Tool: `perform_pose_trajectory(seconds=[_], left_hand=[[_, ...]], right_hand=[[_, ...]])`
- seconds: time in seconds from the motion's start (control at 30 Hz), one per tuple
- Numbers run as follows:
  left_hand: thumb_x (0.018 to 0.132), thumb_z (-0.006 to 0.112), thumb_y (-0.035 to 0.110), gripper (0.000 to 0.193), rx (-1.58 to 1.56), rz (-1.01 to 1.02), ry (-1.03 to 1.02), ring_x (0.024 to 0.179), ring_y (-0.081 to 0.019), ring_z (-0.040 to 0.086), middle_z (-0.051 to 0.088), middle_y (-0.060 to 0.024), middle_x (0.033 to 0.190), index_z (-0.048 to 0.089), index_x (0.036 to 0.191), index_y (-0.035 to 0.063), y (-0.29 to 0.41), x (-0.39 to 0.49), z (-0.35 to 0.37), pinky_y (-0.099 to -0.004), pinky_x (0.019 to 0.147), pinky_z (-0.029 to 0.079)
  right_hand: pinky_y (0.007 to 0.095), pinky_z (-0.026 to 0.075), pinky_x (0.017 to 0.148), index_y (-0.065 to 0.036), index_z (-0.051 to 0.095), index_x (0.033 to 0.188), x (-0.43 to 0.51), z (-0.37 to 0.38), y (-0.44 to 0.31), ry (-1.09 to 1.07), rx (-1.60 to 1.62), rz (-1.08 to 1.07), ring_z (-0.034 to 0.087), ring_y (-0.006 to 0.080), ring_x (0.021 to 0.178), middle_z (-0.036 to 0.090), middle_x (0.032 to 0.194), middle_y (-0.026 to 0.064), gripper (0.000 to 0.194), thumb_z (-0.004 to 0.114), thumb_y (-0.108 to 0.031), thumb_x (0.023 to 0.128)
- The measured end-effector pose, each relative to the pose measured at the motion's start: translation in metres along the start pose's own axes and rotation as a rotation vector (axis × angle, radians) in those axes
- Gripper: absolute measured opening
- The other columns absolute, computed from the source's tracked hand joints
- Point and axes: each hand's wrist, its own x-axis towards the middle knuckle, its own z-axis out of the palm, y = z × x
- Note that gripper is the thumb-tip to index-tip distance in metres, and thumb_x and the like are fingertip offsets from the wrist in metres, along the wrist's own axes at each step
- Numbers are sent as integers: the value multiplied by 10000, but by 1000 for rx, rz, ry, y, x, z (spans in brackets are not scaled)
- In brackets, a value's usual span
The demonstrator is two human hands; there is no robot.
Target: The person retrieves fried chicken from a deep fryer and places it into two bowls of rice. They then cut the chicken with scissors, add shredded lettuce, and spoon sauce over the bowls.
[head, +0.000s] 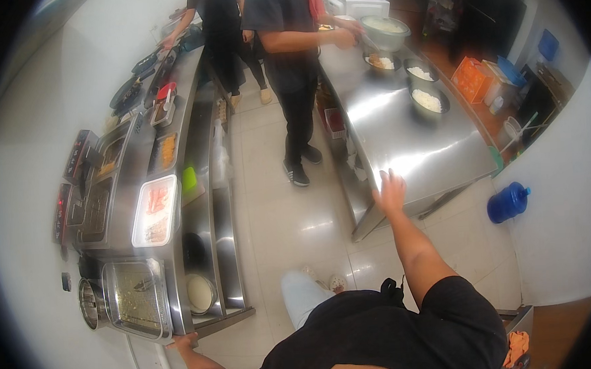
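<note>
My left hand (184, 341) rests at the near corner of the steel counter (179, 291), just below a steel tray (137, 299) with a mesh rack and metal tongs (143, 284). It holds no loose object; part of the fingers is hard to make out. On the near edge of the stainless steel table (387, 114) lies my right hand (391, 192), palm down with nothing in it. Farther along that table stand a black bowl with rice and brown food (382, 62), and two bowls of white rice, one behind (420, 72) and one nearer (427, 101).
A person in dark clothes (289, 59) works at the table beside a large rice tub (385, 29); another person (222, 33) stands farther back. Fryers (96, 210) and a lidded container (155, 212) line the left counter. A blue water jug (507, 202) lies on the floor.
</note>
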Motion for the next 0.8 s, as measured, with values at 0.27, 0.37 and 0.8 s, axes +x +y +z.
perform_pose_trajectory(seconds=[0.27,0.37,0.8], left_hand=[[506,854,156,1333,137,25,84,1334,-374,155,-341,-281,1341,-137,1389,44,-3,15,5,-314,1070,282],[507,851,157,1325,62,22,55,1335,-377,148,-337,-288,1340,-131,1390,39,-4,10,3,-316,1073,276],[518,850,188,1307,78,18,48,1335,-429,-15,-313,-274,1364,-107,1395,43,-1,2,1,-343,1087,235]], right_hand=[[413,251,1010,-123,495,1195,0,-3,-1,-12,35,18,357,320,1192,388,1311,172,540,630,-180,676],[412,257,1008,-123,499,1193,0,-4,-1,-23,27,26,353,318,1194,385,1314,168,535,627,-181,676],[407,256,1006,-121,507,1183,-1,-4,-2,-9,19,20,383,304,1176,401,1302,163,523,618,-190,676]])
